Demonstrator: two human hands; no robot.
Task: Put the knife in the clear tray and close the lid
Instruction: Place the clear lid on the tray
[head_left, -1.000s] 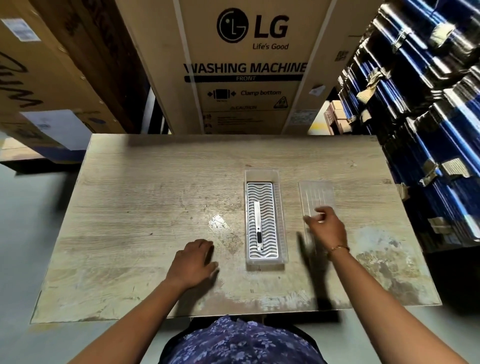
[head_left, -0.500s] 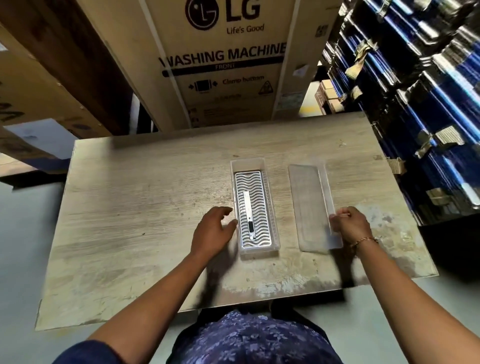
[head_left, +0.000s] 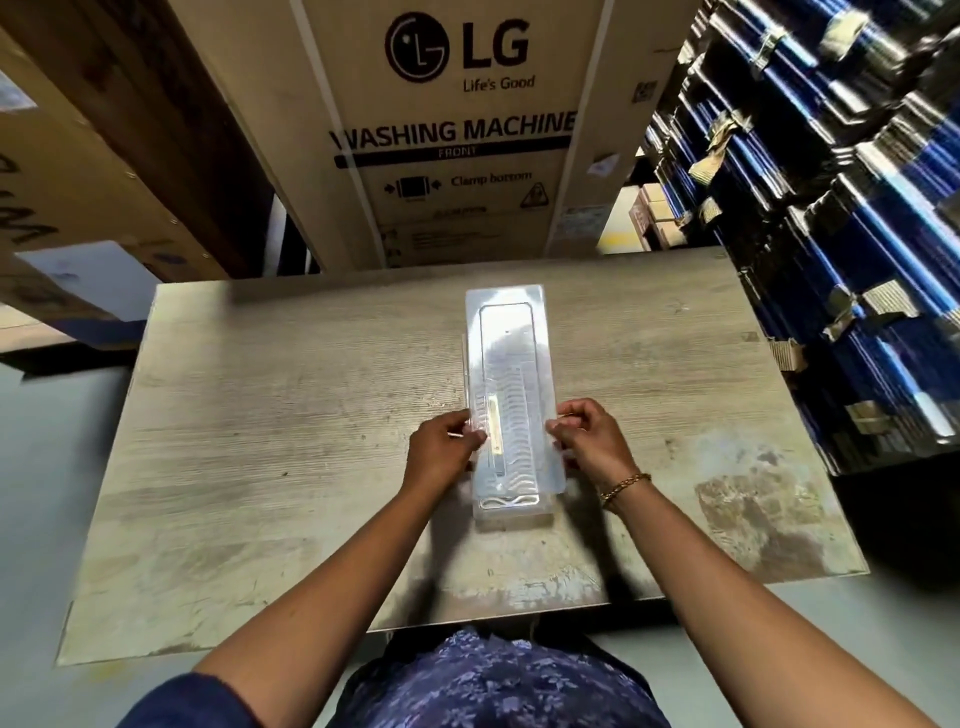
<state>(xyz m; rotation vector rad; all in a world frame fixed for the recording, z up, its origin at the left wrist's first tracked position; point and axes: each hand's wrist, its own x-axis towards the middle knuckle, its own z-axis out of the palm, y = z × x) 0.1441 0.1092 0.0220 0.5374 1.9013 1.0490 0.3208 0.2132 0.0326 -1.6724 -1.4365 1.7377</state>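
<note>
The lid, which lay on the tabletop right of the tray, is now held over the tray, its near end gripped by both the left hand and right hand. The knife shows through it.

Both arms reach forward, forearms converging toward the middle. Left hand and right hand sit level with each other, palms facing inward, a gap between them. Fingers of each curled in a pinch, thumbs on top, each gripping one long edge of the lid. Wrists roughly straight. Right wrist wears a thin gold bracelet. Left upper arm in a dark blue sleeve.
</note>
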